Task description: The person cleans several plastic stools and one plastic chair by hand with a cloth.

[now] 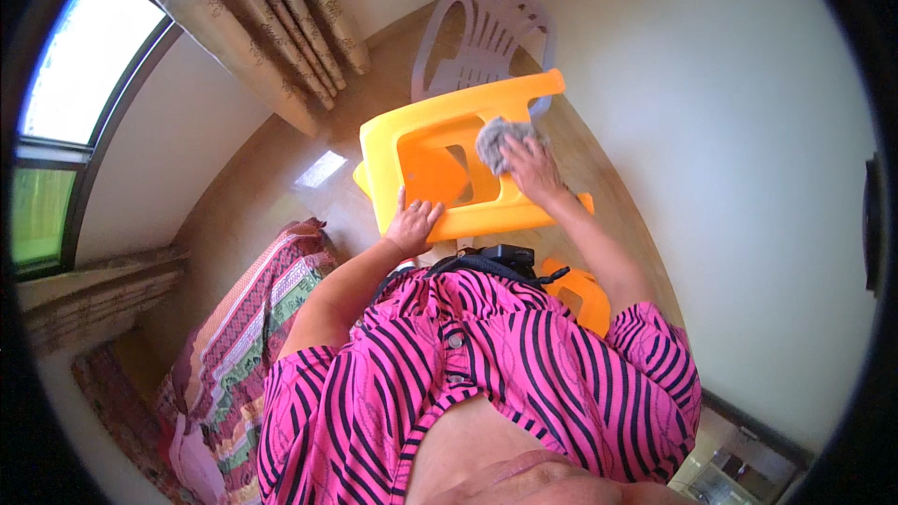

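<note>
A yellow-orange plastic stool (435,117) lies tipped in front of me, its side with a large opening facing up and its legs pointing right. My left hand (412,226) grips the near edge of the stool by its left corner, thumb and fingers over the rim. In my right hand (532,167) is a bunched grey cloth (499,146), pressed on the crosspiece between the legs. Part of that crosspiece is hidden under the cloth and fingers.
A pale plastic armchair (484,35) stands beyond the stool near the wall. Another orange plastic piece (588,298) is partly hidden by my body at right. Patterned fabric (242,337) lies to the left, under a window (77,84) with brown curtains (259,21).
</note>
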The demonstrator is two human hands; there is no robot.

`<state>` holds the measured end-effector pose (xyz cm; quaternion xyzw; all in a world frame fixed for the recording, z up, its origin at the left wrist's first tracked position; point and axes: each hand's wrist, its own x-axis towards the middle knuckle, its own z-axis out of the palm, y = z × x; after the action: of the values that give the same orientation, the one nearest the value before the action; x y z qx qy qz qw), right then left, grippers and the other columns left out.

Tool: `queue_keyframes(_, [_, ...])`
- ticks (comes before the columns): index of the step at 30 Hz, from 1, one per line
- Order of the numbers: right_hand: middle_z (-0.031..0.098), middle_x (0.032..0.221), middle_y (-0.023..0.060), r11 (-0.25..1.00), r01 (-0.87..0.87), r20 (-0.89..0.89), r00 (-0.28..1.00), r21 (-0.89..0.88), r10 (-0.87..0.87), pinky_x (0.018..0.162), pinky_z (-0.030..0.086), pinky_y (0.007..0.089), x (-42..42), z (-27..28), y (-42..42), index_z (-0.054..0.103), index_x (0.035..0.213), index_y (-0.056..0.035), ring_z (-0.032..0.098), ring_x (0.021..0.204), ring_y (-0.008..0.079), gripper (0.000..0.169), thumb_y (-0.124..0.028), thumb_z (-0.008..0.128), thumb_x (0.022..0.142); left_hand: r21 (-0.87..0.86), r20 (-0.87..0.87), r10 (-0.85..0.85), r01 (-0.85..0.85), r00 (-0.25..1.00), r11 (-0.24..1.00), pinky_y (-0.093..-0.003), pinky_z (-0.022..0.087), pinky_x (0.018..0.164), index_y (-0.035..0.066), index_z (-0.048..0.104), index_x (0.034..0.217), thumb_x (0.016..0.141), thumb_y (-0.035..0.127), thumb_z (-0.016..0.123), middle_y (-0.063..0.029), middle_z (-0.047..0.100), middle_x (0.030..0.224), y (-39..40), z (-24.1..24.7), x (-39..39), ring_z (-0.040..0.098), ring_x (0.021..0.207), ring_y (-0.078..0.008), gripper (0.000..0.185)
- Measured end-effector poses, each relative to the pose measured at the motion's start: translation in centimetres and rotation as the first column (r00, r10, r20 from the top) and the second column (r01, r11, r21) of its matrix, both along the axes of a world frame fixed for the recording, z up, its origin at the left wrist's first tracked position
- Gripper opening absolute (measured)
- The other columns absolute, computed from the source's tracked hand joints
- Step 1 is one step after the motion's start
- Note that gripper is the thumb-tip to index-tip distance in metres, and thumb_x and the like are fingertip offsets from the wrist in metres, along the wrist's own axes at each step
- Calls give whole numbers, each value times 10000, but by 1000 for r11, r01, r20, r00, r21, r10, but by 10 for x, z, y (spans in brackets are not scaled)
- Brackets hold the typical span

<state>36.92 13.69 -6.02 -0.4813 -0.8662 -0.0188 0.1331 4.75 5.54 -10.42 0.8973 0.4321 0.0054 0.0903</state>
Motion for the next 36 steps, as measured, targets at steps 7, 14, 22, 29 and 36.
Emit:
queue_keyframes(7, [596, 1240, 19, 990, -137, -69, 988, 25, 139, 962, 437, 472, 2, 14, 163, 644, 1105, -161, 529, 1158, 291, 273, -152, 636, 832, -56, -19, 162, -163, 987, 985, -642, 131, 1182, 139, 482, 1350, 653, 322, 814, -86, 564, 1068, 6, 14, 47, 567, 1113, -289, 793])
queue_keyframes(14, [589, 1332, 20, 987, -152, -91, 983, 59, 157, 1028, 391, 505, -39, 9, 172, 653, 1246, -224, 507, 1211, 297, 387, -152, 588, 871, -84, -47, 267, -270, 963, 959, -632, 124, 1184, 130, 485, 1368, 628, 384, 843, -97, 575, 1108, 2, 21, 44, 550, 1157, -304, 861])
queue_keyframes(22, [613, 1282, 57, 798, -584, -23, 809, -150, 587, 937, 465, 472, 5, 11, 53, 675, 1139, -156, 565, 1105, 285, 305, -175, 644, 837, -91, -135, 261, -274, 956, 957, -626, 134, 1177, 117, 493, 1371, 650, 448, 832, -112, 579, 1106, -6, 15, 45, 550, 1160, -313, 862])
queue_keyframes(29, [620, 1253, 34, 804, -583, -86, 812, -118, 577, 863, 521, 406, 26, 20, 71, 651, 1160, -160, 586, 1062, 268, 408, -111, 722, 761, 21, 26, 252, -253, 967, 967, -632, 114, 1175, 114, 516, 1353, 888, 355, 611, -118, 590, 1083, -2, 9, 56, 560, 1141, -306, 532])
queue_keyframes(36, [608, 1263, 42, 937, -351, -198, 918, -5, 343, 901, 518, 411, -23, 37, 166, 661, 1151, -144, 570, 1136, 292, 386, -29, 641, 783, 0, -49, 244, -245, 968, 970, -634, 88, 1189, 144, 480, 1390, 753, 381, 748, -107, 573, 1111, -8, 6, 52, 546, 1164, -298, 730])
